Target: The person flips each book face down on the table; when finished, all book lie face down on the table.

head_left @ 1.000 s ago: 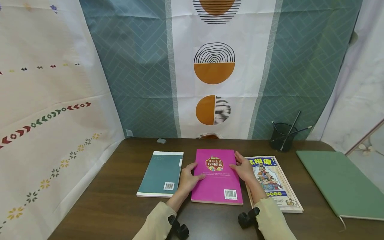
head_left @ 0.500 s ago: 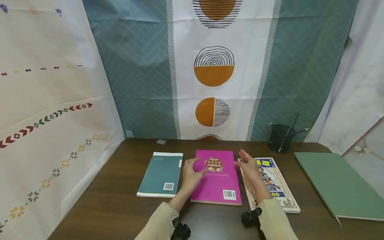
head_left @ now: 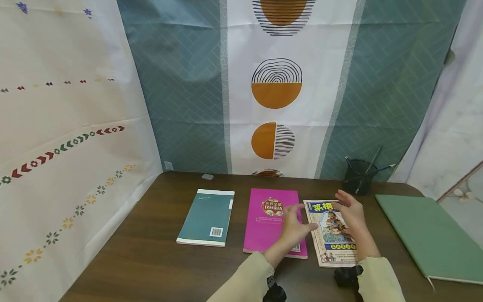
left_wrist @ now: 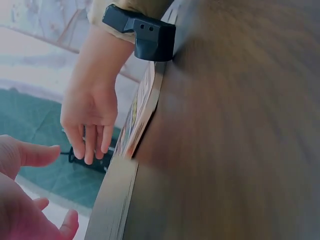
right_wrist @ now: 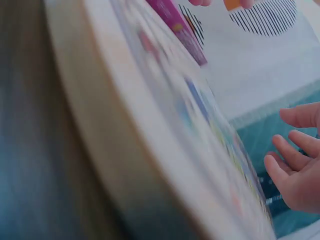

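Note:
My left hand (head_left: 292, 226) hovers over the right edge of a magenta book (head_left: 262, 226), thumb and fingers spread apart with nothing between them. To its right, my right hand (head_left: 352, 214) is raised over the right side of a white-bordered illustrated book (head_left: 327, 235), which has a blue band with yellow lettering. In the right wrist view the fingers of that hand (right_wrist: 300, 172) are parted, beyond the thick, blurred illustrated book (right_wrist: 165, 115). Both hands face each other across this book, as the left wrist view also shows.
A teal book (head_left: 205, 216) with a barcode lies at the left on the brown table (head_left: 151, 251). Farther right is a large green notebook (head_left: 426, 235). A black mesh pen cup (head_left: 356, 178) stands at the back, and a small grey object (head_left: 207, 177) lies near the back edge.
Both hands have let go of the magenta book's sides and moved right, to over the illustrated book. The magenta book stays flat on the table. The head view has shifted slightly.

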The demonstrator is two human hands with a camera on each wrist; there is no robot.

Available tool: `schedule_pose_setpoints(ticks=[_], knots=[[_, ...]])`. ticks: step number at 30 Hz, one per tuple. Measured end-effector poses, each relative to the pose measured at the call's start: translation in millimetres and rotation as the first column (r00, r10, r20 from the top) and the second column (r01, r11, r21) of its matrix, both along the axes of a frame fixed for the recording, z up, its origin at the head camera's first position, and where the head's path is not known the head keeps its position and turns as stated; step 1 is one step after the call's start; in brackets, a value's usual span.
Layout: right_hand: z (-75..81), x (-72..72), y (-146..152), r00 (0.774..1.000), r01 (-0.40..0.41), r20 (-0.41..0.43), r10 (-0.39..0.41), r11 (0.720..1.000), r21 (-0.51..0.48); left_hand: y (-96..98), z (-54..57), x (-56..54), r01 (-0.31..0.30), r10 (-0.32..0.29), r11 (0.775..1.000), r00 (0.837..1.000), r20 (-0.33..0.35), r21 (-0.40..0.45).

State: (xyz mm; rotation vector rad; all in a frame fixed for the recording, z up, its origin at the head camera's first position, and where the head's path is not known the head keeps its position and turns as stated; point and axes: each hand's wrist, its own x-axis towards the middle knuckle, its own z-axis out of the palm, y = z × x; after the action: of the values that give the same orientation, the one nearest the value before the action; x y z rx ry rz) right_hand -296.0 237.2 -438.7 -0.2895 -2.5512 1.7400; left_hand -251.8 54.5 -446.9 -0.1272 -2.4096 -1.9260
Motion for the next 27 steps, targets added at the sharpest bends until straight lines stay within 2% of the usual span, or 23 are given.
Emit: schedule_pose_setpoints(ticks=[5,10,14,21,27], knots=[[-7.7,4.7,21.0,0.999,0.012,0.036,-0.011,1.0,-0.023,17.4,1.6,6.1,0.033,-0.034,0.999,0.997,0.064,0.014],[-10.3,6.3,31.5,0.998,-0.008,0.063,0.005,0.999,0.033,24.1,0.2,9.7,0.041,-0.043,0.999,0.99,0.133,0.017],[-10.3,5.0,33.3,0.998,-0.016,0.065,0.015,1.0,0.023,24.6,0.4,10.8,0.054,-0.059,0.998,0.988,0.142,0.036],[-13.4,5.7,35.4,0.993,0.017,0.117,-0.013,0.999,-0.03,24.7,2.9,15.6,0.084,-0.093,0.995,0.979,0.181,0.053],[-19.1,7.2,41.2,0.989,0.04,0.145,-0.038,0.999,-0.015,25.8,4.3,17.2,0.117,-0.129,0.991,0.969,0.212,0.069]])
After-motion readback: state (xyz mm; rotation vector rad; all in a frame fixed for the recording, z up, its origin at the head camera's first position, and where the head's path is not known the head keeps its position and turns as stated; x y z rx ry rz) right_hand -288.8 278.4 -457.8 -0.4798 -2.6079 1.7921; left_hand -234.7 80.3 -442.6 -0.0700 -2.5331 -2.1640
